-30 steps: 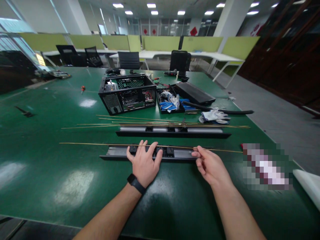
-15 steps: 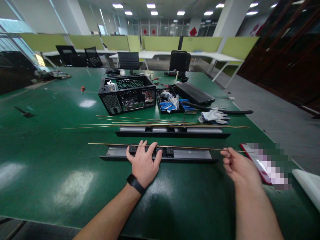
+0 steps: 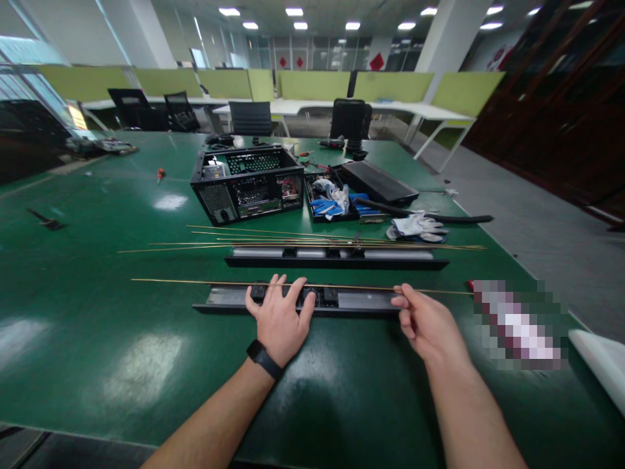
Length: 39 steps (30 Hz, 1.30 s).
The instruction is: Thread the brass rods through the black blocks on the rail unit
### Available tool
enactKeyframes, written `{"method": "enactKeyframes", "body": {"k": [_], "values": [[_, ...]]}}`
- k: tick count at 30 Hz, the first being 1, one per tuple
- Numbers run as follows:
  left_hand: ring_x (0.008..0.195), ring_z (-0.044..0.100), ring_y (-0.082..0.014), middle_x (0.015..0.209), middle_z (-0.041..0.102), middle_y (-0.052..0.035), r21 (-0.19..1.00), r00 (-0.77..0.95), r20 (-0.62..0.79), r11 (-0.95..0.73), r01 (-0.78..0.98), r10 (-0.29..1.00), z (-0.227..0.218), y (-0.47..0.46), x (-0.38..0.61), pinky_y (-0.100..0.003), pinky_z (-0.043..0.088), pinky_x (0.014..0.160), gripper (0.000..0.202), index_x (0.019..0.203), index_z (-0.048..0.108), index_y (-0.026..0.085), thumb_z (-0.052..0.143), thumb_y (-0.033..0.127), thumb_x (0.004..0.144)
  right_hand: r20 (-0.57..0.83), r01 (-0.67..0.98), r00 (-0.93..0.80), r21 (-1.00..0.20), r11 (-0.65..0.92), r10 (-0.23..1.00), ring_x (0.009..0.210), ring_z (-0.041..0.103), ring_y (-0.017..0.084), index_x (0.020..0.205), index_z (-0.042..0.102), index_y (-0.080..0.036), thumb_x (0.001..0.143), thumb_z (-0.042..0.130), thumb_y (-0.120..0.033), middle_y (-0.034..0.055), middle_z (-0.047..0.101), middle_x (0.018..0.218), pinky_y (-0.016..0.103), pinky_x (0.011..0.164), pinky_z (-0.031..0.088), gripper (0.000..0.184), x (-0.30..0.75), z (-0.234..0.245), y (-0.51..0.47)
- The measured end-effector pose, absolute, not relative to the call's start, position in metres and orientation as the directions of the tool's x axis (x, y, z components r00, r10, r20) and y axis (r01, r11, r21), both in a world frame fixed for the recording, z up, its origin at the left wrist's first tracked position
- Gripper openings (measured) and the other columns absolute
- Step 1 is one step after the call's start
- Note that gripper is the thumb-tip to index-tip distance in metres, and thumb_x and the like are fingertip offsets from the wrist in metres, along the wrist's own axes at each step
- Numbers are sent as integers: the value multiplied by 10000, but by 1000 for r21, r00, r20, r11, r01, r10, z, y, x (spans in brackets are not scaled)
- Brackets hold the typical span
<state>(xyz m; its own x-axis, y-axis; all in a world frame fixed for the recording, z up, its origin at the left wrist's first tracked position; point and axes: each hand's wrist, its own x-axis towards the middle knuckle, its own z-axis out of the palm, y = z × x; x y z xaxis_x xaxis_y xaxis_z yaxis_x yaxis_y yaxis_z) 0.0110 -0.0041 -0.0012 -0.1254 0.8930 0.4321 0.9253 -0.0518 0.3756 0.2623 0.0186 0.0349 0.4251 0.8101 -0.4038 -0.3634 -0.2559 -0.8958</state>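
Left edge of the table: a dark pointed tool (image 3: 46,220), too small to identify, lies on the green tabletop (image 3: 73,326); farther back sits a small orange-handled tool (image 3: 161,174).
Computer case: the black, open-topped case (image 3: 247,189) stands beyond both rails.
Left hand: the left hand (image 3: 280,319), with a black watch (image 3: 263,359) at its wrist, rests on the near rail, fingers spread over its black blocks (image 3: 331,297).
Brass-coloured rod: the thin rod (image 3: 351,287) runs lengthwise along the near rail's rear side, past the left fingertips, and extends beyond both rail ends; whether those fingertips touch it, I cannot tell.
Near rail: the silver-and-black rail (image 3: 364,300) lies crosswise on the tabletop.
Far rail: a similar rail (image 3: 336,263) lies behind, with several loose brass-coloured rods (image 3: 312,243) along it.
Blue-and-white gloves: they (image 3: 332,200) lie heaped behind the far rail.
Right hand: the right hand (image 3: 424,319) pinches the rod between thumb and fingers, near the rail's right end.
Far right: a pixelated, red-edged object (image 3: 517,326) lies on the tabletop.
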Motion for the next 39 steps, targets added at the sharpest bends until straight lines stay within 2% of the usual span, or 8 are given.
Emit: {"method": "enactKeyframes", "body": {"k": [8, 15, 19, 24, 39], "values": [[1441, 515, -321, 1423, 669, -135, 371, -125, 438, -53, 927, 891, 0, -4, 11, -682, 58, 1220, 343, 1283, 701, 349, 516, 490, 1031, -412, -345, 209, -880, -327, 887, 312, 434, 62, 956, 697, -110, 915, 751, -315, 41, 695, 676, 159, 234, 246, 216, 216, 29, 16], [1452, 502, -318, 1431, 662, -133, 370, -121, 428, -52, 928, 896, -1, -5, 11, -676, 51, 1222, 347, 1292, 695, 356, 512, 499, 1034, -409, -344, 178, -878, -333, 895, 324, 450, 60, 959, 688, -103, 945, 710, -284, 61, 712, 710, 153, 241, 250, 183, 206, 30, 16], [1454, 502, -311, 1432, 662, -132, 369, -120, 425, -51, 928, 897, -1, -5, 10, -682, 58, 1218, 341, 1299, 689, 364, 520, 495, 1033, -413, -368, 239, -876, -312, 879, 325, 445, 59, 945, 675, -114, 924, 734, -277, 42, 701, 693, 152, 238, 244, 175, 219, 31, 19], [1437, 519, -327, 1428, 668, -125, 372, -120, 433, -55, 927, 893, 0, -5, 10, -689, 78, 1214, 336, 1296, 697, 361, 542, 485, 1024, -432, -389, 357, -875, -289, 828, 314, 410, 50, 927, 663, -103, 983, 620, -171, 20, 669, 653, 154, 232, 231, 98, 246, 35, 20], [1438, 521, -325, 1423, 670, -127, 375, -119, 434, -59, 925, 893, -2, -4, 9, -692, 72, 1213, 336, 1304, 689, 364, 548, 483, 1024, -493, -462, 538, -851, -249, 684, 326, 402, 33, 849, 628, -127, 1020, 551, -119, -25, 616, 626, 144, 233, 233, 188, 300, 45, 25]]}}
